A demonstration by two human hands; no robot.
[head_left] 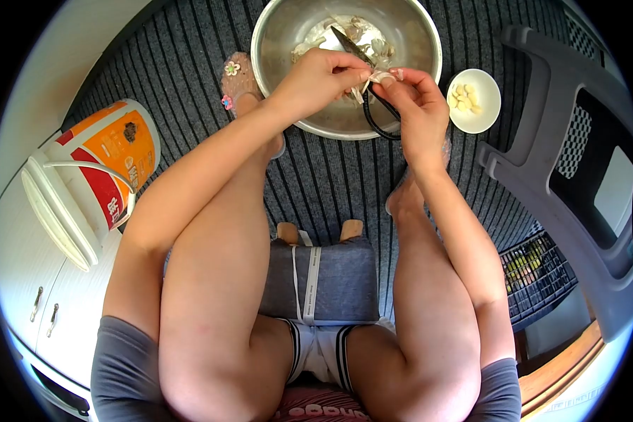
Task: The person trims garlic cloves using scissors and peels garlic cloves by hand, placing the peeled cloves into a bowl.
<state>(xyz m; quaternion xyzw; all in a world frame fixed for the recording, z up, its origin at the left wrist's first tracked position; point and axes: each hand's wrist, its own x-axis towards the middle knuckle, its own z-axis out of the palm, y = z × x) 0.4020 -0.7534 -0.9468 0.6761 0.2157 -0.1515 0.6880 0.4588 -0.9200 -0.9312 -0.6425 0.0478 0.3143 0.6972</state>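
Observation:
Over the steel basin (429,32), my left hand (323,81) pinches papery whitish peel (383,76), which looks like garlic skin. My right hand (420,105) meets it there, thumb and fingertips closed on the other side of the same piece. Black-handled scissors (381,125) hang by my right hand, blades pointing up and left over the basin; how its fingers hold the handle is partly hidden. Loose skins (355,29) lie in the basin. To the right on the floor, a white bowl (491,105) holds several pale peeled cloves (464,98).
A lidded orange and red bucket (109,151) stands at left beside white cabinet doors (32,281). On the right are a grey plastic chair (534,162) and a black crate (538,271). Between my legs is a stool with a grey cushion (348,281).

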